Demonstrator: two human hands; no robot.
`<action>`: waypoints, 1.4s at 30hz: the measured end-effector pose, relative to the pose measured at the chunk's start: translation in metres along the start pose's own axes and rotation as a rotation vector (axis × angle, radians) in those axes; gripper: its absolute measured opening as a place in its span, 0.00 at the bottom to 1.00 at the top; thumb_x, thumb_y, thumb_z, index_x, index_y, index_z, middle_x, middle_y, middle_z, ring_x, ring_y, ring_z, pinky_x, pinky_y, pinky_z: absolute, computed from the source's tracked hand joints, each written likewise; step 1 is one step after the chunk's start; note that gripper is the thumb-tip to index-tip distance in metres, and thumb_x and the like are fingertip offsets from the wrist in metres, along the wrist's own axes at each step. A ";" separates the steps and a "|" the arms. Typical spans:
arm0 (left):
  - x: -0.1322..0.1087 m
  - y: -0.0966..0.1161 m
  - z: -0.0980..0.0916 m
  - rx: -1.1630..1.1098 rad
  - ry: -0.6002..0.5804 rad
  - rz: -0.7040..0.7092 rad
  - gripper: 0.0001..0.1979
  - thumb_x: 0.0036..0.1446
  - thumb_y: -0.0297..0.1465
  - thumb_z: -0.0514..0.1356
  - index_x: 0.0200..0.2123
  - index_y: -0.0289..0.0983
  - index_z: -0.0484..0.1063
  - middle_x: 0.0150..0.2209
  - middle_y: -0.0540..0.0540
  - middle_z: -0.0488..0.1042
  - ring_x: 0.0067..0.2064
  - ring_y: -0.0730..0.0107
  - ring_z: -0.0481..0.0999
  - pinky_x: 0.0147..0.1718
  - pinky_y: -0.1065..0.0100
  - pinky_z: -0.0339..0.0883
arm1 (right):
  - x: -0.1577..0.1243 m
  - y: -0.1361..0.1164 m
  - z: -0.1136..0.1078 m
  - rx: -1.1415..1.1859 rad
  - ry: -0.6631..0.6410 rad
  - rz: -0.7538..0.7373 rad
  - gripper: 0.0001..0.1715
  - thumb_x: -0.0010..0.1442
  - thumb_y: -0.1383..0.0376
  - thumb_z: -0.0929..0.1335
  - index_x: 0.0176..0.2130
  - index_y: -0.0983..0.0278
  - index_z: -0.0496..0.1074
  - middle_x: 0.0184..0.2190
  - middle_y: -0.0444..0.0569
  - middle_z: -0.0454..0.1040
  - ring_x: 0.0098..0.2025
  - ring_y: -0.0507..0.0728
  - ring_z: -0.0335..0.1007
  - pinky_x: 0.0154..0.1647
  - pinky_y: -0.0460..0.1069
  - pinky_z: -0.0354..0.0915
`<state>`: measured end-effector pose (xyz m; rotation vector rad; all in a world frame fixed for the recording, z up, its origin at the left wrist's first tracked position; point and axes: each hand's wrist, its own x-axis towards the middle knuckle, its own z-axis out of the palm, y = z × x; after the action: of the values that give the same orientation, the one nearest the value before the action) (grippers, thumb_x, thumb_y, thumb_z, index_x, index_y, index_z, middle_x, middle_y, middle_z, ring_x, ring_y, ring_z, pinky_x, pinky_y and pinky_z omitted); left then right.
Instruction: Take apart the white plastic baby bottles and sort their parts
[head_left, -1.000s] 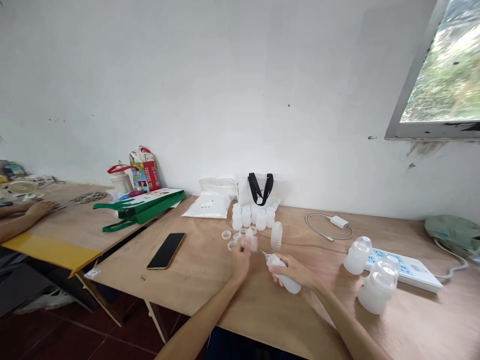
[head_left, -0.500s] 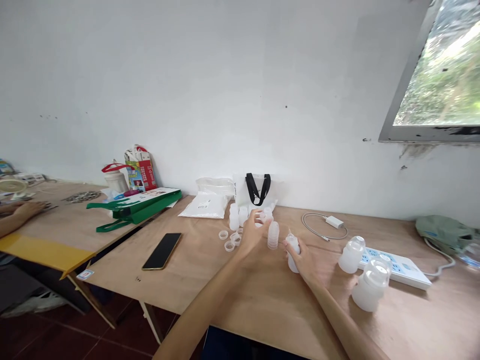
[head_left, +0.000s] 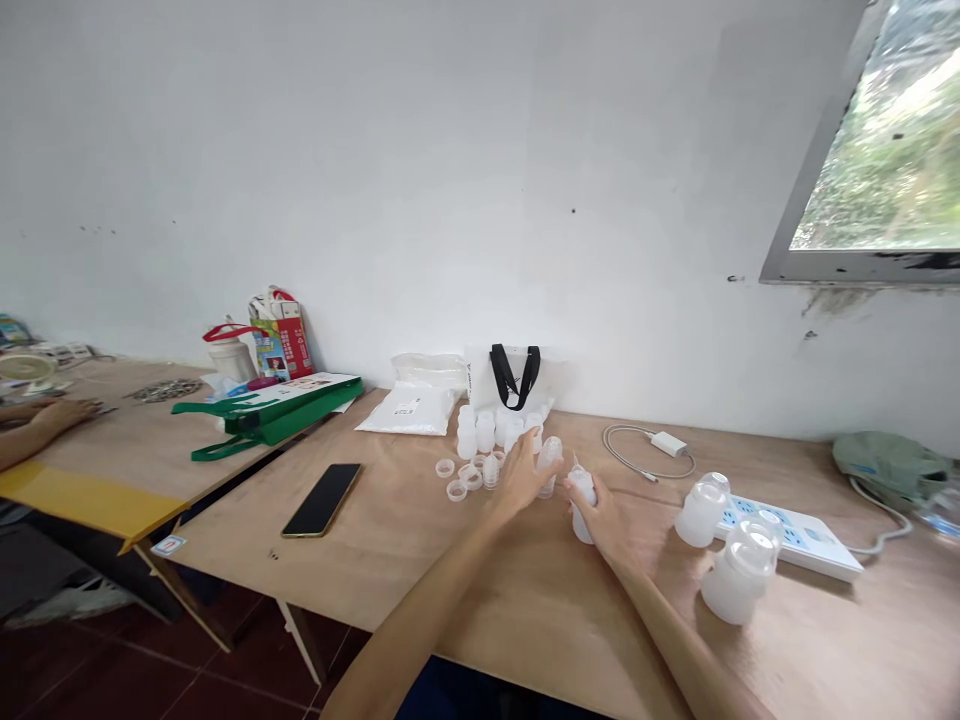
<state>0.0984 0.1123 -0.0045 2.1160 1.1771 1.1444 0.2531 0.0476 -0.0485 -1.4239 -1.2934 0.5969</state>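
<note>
My right hand [head_left: 600, 512] is wrapped round a small white squeeze bottle [head_left: 583, 494] with a pointed nozzle, held upright above the wooden table [head_left: 420, 560]. My left hand [head_left: 523, 475] reaches forward, its fingers closing round a small translucent bottle [head_left: 550, 462] that stands just left of the squeeze bottle. Behind it stands a cluster of several small white bottles [head_left: 487, 430]. Loose round caps [head_left: 459, 480] lie to the left of my left hand.
A black phone [head_left: 322, 499] lies on the left. A white bag with black handles [head_left: 515, 378], a white packet [head_left: 409, 410], a charger cable [head_left: 645, 448], two larger jars [head_left: 724, 555] and a power strip [head_left: 806, 538] surround them. Another person's hand [head_left: 60, 412] rests far left.
My left hand has drawn back from the bottle cluster and moved right onto the lone translucent bottle. My right hand has barely moved with the squeeze bottle since half a second ago.
</note>
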 end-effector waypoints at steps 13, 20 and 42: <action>-0.048 -0.028 -0.013 -0.546 -0.271 0.090 0.20 0.65 0.45 0.59 0.53 0.41 0.76 0.52 0.43 0.73 0.49 0.62 0.73 0.44 0.67 0.69 | -0.011 -0.013 0.006 -0.242 -0.337 -0.206 0.23 0.61 0.48 0.65 0.48 0.60 0.73 0.38 0.48 0.81 0.39 0.62 0.76 0.39 0.51 0.65; -0.047 -0.034 -0.008 -0.478 -0.145 0.078 0.16 0.63 0.44 0.60 0.42 0.39 0.80 0.44 0.44 0.74 0.43 0.65 0.73 0.37 0.70 0.66 | -0.013 -0.016 0.012 -0.667 -0.266 -0.191 0.19 0.65 0.51 0.64 0.49 0.59 0.70 0.38 0.51 0.82 0.39 0.65 0.79 0.34 0.49 0.60; -0.032 -0.038 -0.031 -0.600 0.414 -0.068 0.17 0.62 0.45 0.60 0.46 0.39 0.71 0.43 0.43 0.74 0.39 0.69 0.75 0.32 0.72 0.74 | -0.016 -0.019 0.011 0.310 -0.532 0.169 0.26 0.56 0.44 0.70 0.37 0.63 0.67 0.26 0.44 0.75 0.21 0.50 0.66 0.21 0.45 0.61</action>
<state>0.0451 0.1056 -0.0284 1.4187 0.8983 1.7006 0.2315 0.0345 -0.0395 -1.1588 -1.4117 1.2971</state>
